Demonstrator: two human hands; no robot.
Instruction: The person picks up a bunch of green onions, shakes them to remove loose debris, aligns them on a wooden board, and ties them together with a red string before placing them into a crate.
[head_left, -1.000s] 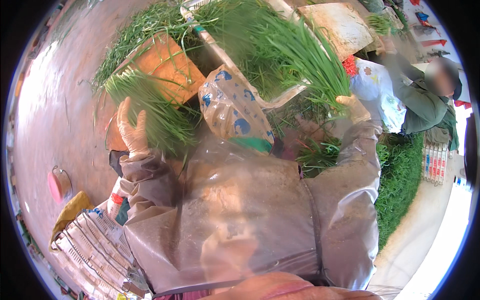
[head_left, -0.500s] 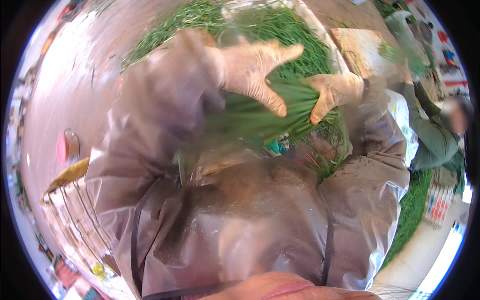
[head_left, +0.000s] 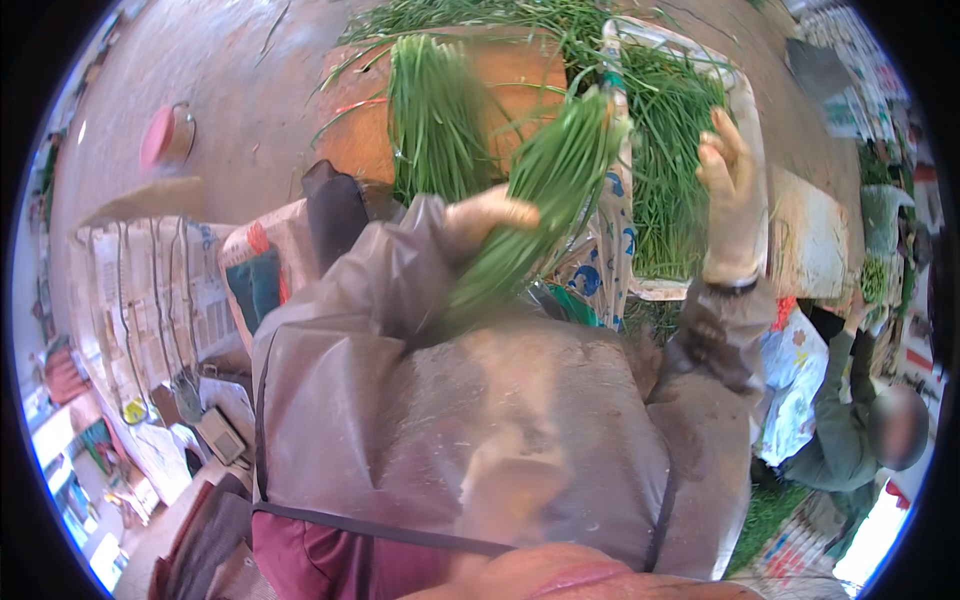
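My left hand [head_left: 492, 213], in a pale glove, is closed around a bunch of long green chives [head_left: 565, 175]. The bunch slants up to the right in front of my apron, and its lower end is blurred. My right hand [head_left: 732, 195], gloved too, is raised over the right side of a white crate [head_left: 751, 120], fingers up and apart, with nothing in it. Loose chives [head_left: 668, 150] fill that crate. Left of the held bunch, a second bunch of chives [head_left: 430, 115] lies on an orange-brown board [head_left: 352, 145].
More loose chives [head_left: 500, 15] lie along the board's far edge. A pale box [head_left: 812, 235] stands right of the crate. At far left are a red-topped stool [head_left: 160, 138] and a white slatted crate [head_left: 150, 280]. A person in green [head_left: 840, 430] works at the right.
My hands have moved apart: the left has come down and inward with the chives, while the right has let go and shifted right over the crate. The view has swung too.
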